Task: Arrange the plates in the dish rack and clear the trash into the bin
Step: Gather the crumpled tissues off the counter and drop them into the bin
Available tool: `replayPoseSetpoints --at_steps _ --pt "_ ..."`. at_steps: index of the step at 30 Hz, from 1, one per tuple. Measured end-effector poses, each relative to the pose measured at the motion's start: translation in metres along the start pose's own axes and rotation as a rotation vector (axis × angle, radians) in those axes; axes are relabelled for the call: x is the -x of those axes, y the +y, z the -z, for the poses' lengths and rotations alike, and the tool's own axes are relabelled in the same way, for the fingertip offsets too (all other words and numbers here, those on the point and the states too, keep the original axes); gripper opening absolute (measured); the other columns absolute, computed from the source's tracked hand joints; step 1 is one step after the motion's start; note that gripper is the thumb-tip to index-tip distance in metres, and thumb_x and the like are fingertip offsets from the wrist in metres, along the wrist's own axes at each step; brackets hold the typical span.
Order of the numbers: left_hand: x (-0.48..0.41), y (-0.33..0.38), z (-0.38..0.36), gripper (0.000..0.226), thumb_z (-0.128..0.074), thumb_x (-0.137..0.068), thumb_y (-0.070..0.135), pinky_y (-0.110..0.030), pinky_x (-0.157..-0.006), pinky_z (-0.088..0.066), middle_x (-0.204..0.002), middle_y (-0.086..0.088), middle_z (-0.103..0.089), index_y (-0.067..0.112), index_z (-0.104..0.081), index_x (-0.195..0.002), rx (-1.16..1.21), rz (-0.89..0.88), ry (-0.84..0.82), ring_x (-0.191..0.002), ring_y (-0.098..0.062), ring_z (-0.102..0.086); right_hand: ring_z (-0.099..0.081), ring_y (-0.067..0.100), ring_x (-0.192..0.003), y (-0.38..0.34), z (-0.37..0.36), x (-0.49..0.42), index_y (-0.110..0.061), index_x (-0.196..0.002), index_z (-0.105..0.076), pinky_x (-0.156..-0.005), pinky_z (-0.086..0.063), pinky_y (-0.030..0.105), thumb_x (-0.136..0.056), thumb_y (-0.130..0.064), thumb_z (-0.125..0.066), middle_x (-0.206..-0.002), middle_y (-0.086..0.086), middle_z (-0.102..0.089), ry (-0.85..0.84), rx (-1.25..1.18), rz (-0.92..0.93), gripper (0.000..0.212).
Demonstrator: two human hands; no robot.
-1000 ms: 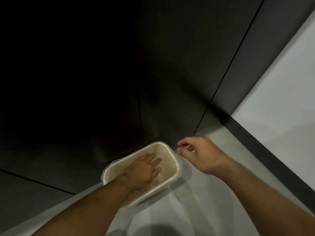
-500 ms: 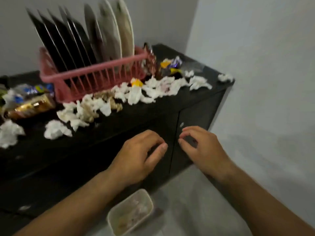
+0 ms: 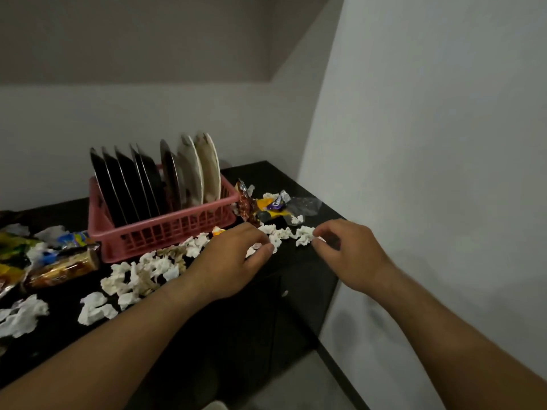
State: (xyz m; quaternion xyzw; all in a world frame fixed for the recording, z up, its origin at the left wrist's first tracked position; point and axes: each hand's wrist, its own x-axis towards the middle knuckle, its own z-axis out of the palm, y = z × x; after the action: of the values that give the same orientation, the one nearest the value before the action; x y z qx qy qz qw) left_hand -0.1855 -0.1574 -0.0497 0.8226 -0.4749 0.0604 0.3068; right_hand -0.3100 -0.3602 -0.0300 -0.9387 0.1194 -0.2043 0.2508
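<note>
Fingers (image 3: 325,229) of the right hand (image 3: 352,253) pinch a tissue scrap (image 3: 305,235), while fingers (image 3: 260,253) of the left hand (image 3: 231,258) curl over more scraps (image 3: 251,251), hold unclear; light bits could slip out and drop off the bench (image 3: 263,176).

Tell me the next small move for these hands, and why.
Probably close both hands on the crumpled tissue scraps between them and gather them up. The plates already stand in the pink rack, while the left hand and right hand hover with curled fingers at those scraps on the black counter; whether either already pinches one is unclear.
</note>
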Motion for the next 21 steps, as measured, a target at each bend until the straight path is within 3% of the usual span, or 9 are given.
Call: replayPoseSetpoints --at_steps 7,15,21 --pt "-0.070 -0.046 -0.014 0.020 -0.052 -0.095 0.040 -0.017 -0.074 -0.042 -0.095 0.019 -0.058 0.027 -0.066 -0.100 -0.034 0.011 0.031 -0.086 0.001 -0.055 -0.059 0.009 -0.087 0.033 -0.007 -0.071 -0.019 -0.106 -0.071 -0.078 -0.043 0.020 -0.092 -0.022 -0.065 -0.095 -0.008 -0.064 -0.007 0.100 -0.027 0.015" --pt "-0.160 -0.077 -0.032 0.021 -0.050 -0.096 0.039 -0.020 -0.075 -0.047 -0.100 0.014 -0.054 0.025 -0.064 -0.106 -0.082 0.012 -0.054 -0.084 -0.002 -0.053 -0.059 0.012 -0.091 0.082 -0.016 -0.149 -0.022 -0.103 -0.068 -0.084 -0.049 0.028 -0.093 -0.026 -0.061 -0.098 -0.007 -0.064 -0.115 0.177 -0.097 0.013" --pt "-0.221 -0.104 -0.067 0.026 -0.049 -0.097 0.039 -0.028 -0.087 -0.047 -0.112 0.007 -0.057 0.023 -0.062 -0.113 -0.220 0.034 -0.066 -0.101 -0.008 -0.052 -0.056 0.013 -0.089 0.132 -0.041 -0.218 -0.022 -0.110 -0.064 -0.077 -0.045 0.026 -0.093 -0.037 -0.062 -0.102 -0.004 -0.060 -0.259 0.218 -0.153 0.022"
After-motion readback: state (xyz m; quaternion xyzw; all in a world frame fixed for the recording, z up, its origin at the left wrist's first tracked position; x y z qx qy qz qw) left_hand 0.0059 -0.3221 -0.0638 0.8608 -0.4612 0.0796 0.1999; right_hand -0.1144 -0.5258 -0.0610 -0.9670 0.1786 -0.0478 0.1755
